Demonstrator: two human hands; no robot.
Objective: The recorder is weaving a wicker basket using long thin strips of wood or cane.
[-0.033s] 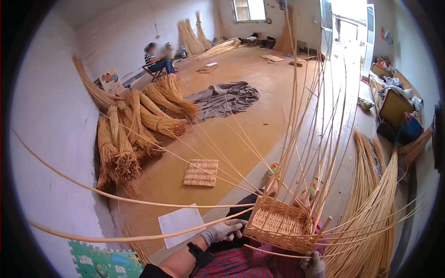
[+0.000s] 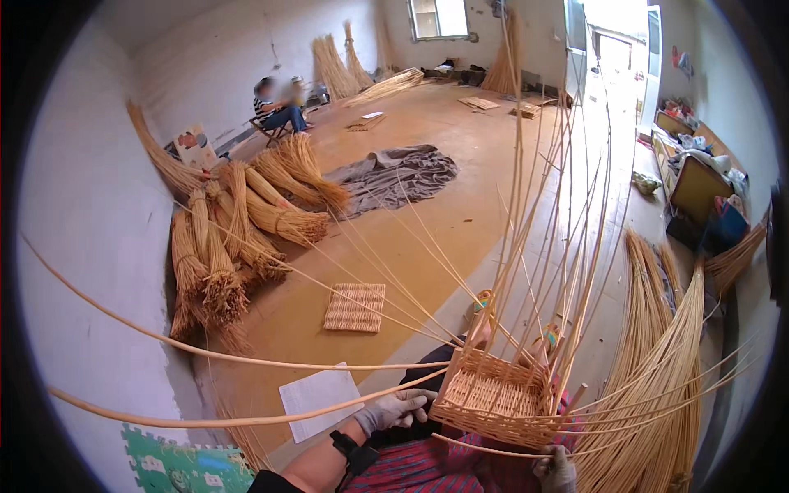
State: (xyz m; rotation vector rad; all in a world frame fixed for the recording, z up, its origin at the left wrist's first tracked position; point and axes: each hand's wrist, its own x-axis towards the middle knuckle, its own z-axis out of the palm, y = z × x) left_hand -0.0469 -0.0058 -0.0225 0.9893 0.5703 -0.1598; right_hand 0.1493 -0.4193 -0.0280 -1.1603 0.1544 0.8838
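Note:
On my lap rests a half-woven wicker basket (image 2: 496,393), with long loose willow rods fanning out from its rim to the left, far side and right. My left hand (image 2: 398,412), in a grey glove, is closed by the basket's left near corner; what its fingers pinch, if anything, is hidden. Gloved too, my right hand (image 2: 556,470) is closed around a willow rod (image 2: 493,449) that runs along the basket's near side, its free end pointing toward my left hand.
A flat woven panel (image 2: 354,308) and a white paper sheet (image 2: 320,401) lie on the floor at left. Tied willow bundles (image 2: 222,246) lean by the left wall; loose rods (image 2: 657,370) spread at right. A grey cloth (image 2: 403,174) lies beyond. Far off, a person (image 2: 279,111) sits.
The whole view has shifted very slightly. Both hands, the basket and the rod keep their places.

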